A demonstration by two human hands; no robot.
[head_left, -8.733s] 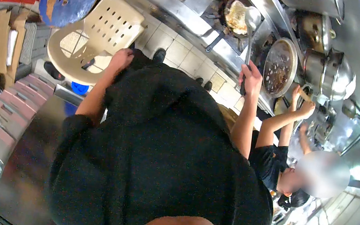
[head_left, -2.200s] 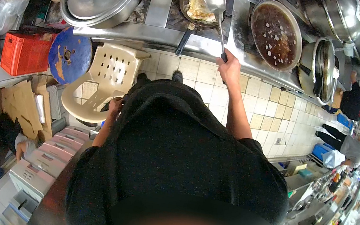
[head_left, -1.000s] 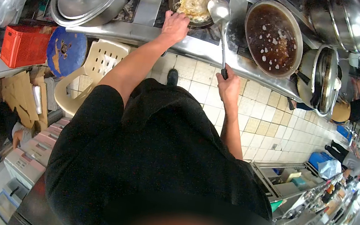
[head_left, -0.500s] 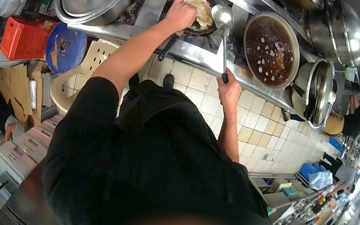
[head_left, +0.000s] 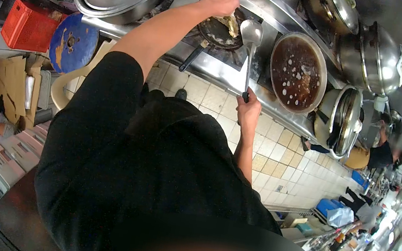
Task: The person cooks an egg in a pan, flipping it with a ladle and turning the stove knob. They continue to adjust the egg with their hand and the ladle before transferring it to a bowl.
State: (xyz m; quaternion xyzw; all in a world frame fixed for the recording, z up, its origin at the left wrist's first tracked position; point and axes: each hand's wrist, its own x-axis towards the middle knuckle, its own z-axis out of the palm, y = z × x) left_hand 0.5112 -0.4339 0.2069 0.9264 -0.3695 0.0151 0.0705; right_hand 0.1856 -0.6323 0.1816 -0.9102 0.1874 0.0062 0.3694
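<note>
Left hand (head_left: 222, 2) over pan (head_left: 212, 30), right hand (head_left: 249, 109) gripping ladle (head_left: 252, 30)

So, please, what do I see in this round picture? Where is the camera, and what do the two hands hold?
One camera sits on the person's head and looks down, so the black shirt fills the middle. No machine here: two bare hands. The right hand holds a long steel ladle over the steel stove counter. The left hand reaches the black frying pan with yellow fried food; its grip is unclear. Beside stands a wide pot of brown broth.
</note>
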